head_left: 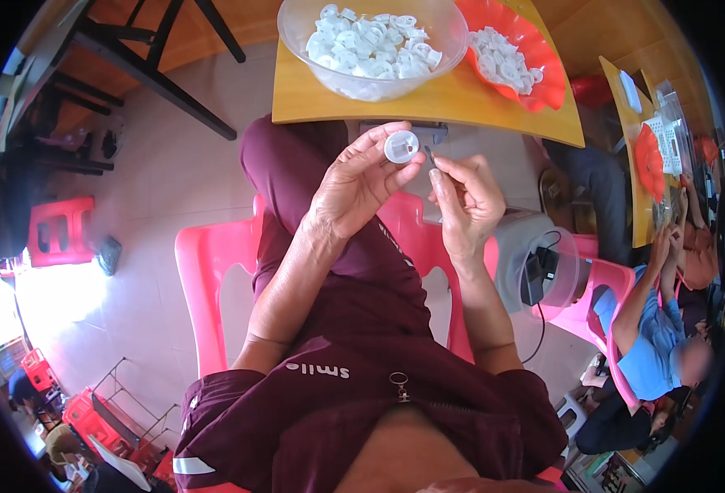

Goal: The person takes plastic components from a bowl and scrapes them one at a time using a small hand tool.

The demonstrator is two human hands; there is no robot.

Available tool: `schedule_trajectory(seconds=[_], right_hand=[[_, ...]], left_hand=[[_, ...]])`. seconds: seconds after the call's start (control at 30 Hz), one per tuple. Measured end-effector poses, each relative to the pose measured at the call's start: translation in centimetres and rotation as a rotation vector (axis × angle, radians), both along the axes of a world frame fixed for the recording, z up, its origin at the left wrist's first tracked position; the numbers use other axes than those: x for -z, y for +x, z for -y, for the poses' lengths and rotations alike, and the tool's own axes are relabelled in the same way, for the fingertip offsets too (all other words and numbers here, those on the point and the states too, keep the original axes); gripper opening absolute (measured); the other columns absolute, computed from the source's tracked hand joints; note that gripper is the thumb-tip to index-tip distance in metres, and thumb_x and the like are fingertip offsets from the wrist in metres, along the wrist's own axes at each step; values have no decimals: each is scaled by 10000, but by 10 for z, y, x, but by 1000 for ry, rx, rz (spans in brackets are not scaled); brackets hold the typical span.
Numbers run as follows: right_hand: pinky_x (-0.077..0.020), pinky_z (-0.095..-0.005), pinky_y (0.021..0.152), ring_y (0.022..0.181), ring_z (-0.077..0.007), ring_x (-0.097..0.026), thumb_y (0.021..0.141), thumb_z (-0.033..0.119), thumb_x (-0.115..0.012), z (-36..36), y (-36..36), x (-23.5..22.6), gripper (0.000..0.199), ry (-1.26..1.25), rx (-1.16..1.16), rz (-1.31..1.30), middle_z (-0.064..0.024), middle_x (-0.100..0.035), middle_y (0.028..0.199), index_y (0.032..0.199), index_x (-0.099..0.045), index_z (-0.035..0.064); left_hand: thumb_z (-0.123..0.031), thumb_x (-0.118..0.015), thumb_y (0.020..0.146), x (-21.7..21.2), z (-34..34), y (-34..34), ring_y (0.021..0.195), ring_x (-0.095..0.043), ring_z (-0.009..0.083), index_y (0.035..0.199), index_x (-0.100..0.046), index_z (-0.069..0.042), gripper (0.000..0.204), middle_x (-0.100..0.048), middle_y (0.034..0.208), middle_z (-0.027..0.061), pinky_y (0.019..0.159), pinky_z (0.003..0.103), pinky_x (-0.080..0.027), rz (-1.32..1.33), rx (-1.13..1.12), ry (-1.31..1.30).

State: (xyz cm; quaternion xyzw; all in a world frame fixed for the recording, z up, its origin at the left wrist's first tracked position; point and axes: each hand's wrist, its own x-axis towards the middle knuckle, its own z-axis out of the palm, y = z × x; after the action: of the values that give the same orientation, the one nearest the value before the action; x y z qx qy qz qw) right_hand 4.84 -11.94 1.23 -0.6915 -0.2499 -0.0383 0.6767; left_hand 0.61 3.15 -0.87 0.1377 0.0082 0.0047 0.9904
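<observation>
Two hands meet at upper centre: our left hand (354,185) pinches a small round white plastic cap (401,146) at its fingertips, while our right hand (468,201), just beside it, is closed on a thin dark metal pin (429,155). Above, a clear bowl (297,33) and a ruffled orange dish (543,82) hold similar glossy caps.

Top: my maroon short-sleeved shirt (362,386), white stripe at the sleeve hem, metal zip pull.
Trousers: same maroon.
Forearms: bare.
</observation>
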Motion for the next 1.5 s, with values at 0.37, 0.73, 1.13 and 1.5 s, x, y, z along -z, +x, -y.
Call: schedule_trajectory(seconds=[0.37,0.73,1.13,1.5], right_hand=[[-397,-218,564,629,-96,-490,762,-77,-651,-3,-2,-3,213,-32,19,9,-34,-517,725,955,-681,8],[-399,-241,562,628,-122,-498,748,-66,-670,-2,1,2,236,-117,24,77,-43,-515,710,964,-687,26],[-393,-238,542,626,-114,-508,743,-89,-665,-2,-1,-1,247,-112,29,131,-37,-515,717,959,-693,27],[-399,-247,524,595,-122,-512,735,-88,-670,-3,-4,-4,254,-149,25,192,-47,-535,709,959,-695,31]], left_hand=[[-53,-497,922,-4,3,-2,1061,-582,236,1174,-507,30,266,-577,1125,125,944,355,-496,-4,-81,93],[-44,-530,904,-3,15,-4,1052,-555,157,1146,-541,-21,243,-576,1129,88,936,355,-466,0,-72,143],[-40,-588,871,-9,7,-10,1016,-585,169,1168,-542,-17,301,-607,1114,105,907,336,-473,-49,-131,313],[44,-596,818,-13,7,-14,1055,-578,179,1146,-571,23,330,-609,1130,128,943,313,-447,-33,-206,484]])
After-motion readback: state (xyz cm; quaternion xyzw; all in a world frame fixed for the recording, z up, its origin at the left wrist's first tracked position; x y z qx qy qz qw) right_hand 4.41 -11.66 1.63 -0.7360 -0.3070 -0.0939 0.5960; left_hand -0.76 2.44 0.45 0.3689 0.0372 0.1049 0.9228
